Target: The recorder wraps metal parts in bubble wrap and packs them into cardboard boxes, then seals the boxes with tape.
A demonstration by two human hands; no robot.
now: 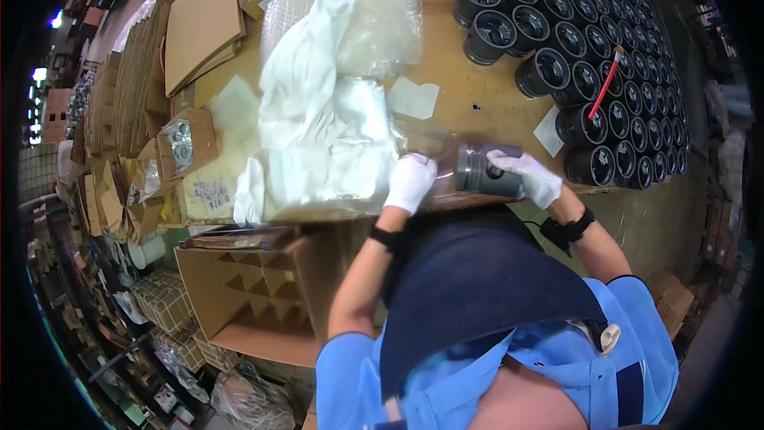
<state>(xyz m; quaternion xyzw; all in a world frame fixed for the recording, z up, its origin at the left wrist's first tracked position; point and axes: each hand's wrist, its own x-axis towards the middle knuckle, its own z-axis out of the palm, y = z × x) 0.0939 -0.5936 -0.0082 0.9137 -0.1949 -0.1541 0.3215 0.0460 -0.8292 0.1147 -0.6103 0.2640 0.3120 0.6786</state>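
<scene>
A dark grey engine piston (474, 170) with ring grooves lies on its side above the table's front edge. My right hand (528, 177), in a white glove, is closed round its skirt end. My left hand (411, 181), also gloved, pinches a clear plastic bag (436, 143) by the piston's grooved end. The bag is thin and blurred, so I cannot tell how far it covers the piston. Left of my left hand lies a stack of clear bags (350, 171), partly under a crumpled white cloth (298, 72).
Many black pistons (569, 38) stand in rows at the right, with a red-handled brush (605, 86) on them. Bubble wrap (390, 24) lies at the back. Cardboard sheets (203, 20) and a small parts box (187, 143) are at the left. Below stands a divided carton (255, 291).
</scene>
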